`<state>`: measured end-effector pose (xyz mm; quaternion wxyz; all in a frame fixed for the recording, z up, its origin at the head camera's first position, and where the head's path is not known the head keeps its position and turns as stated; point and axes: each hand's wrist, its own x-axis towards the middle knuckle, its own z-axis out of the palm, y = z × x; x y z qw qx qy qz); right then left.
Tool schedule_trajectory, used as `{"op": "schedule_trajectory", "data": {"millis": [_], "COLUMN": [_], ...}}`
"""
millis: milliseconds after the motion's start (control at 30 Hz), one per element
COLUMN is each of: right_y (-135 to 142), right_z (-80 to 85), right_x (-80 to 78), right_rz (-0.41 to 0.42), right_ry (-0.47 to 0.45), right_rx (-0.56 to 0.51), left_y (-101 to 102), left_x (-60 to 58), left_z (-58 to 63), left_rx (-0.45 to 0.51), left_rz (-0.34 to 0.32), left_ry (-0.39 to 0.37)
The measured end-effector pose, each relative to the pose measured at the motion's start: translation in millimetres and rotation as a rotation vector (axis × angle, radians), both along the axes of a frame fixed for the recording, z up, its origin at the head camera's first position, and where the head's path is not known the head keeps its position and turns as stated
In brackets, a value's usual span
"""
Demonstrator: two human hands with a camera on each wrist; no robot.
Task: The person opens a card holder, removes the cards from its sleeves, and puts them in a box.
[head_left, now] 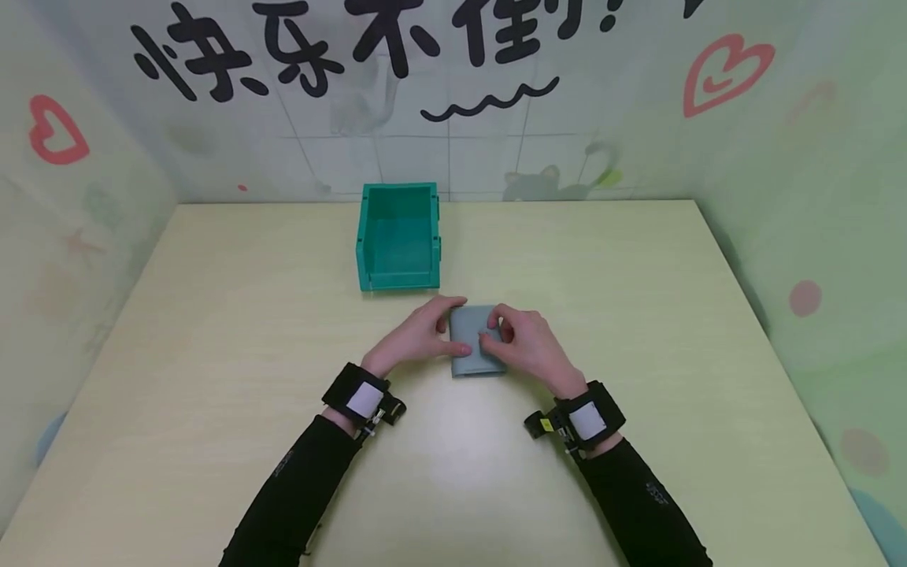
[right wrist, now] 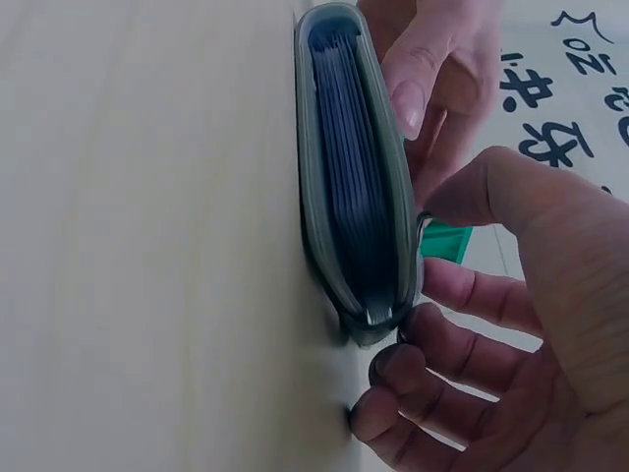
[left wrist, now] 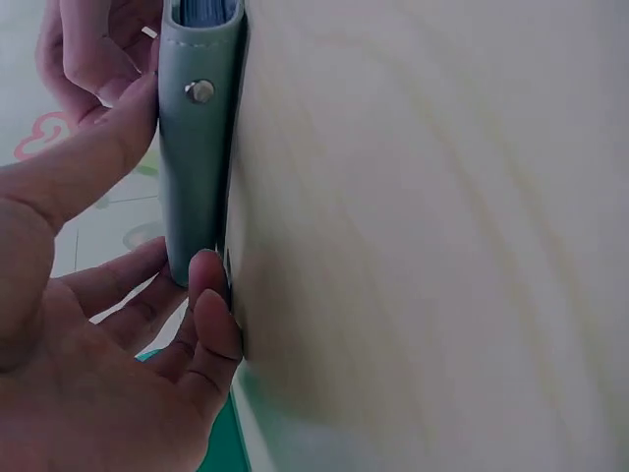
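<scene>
A small grey-blue card holder (head_left: 465, 331) lies closed on the table, in front of me near the middle. My left hand (head_left: 423, 332) holds its left side, the thumb on the cover and the other fingers around the spine and far corner. On its right side, my right hand (head_left: 530, 345) pinches the cover's closing flap between thumb and index finger. A metal rivet (left wrist: 200, 91) shows on the spine in the left wrist view. Thin stacked card sleeves (right wrist: 344, 147) are visible inside from the right wrist. Part of the flap is hidden behind the right fingers.
Just beyond my hands stands a green open bin (head_left: 400, 281), close to the back edge of the pale wooden table (head_left: 212, 354). Printed wall panels (head_left: 482, 165) enclose the back and both sides. Cameras are strapped to both wrists.
</scene>
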<state>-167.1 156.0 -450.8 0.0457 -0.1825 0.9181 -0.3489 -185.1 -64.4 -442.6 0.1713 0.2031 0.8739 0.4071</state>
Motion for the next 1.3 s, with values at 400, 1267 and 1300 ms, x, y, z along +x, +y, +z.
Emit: {"op": "schedule_trajectory", "data": {"millis": [400,1267,1300], "right_y": [-10,-12,-9], "right_z": [6.2,1.7,0.2], "right_x": [-2.9,4.2,3.7], "right_rz": [0.033,-0.005,-0.016], "right_ry": [0.048,-0.031,-0.045], "right_rx": [0.072,0.080,0.049], "left_y": [3,4,4], "left_x": [-6.6,-1.1,-1.2], "left_z": [2.2,-3.7,-3.6], "left_rx": [-0.033,-0.021,-0.023], "left_rz": [-0.023,-0.011,-0.006], "left_ry": [0.004,-0.030,-0.033]}}
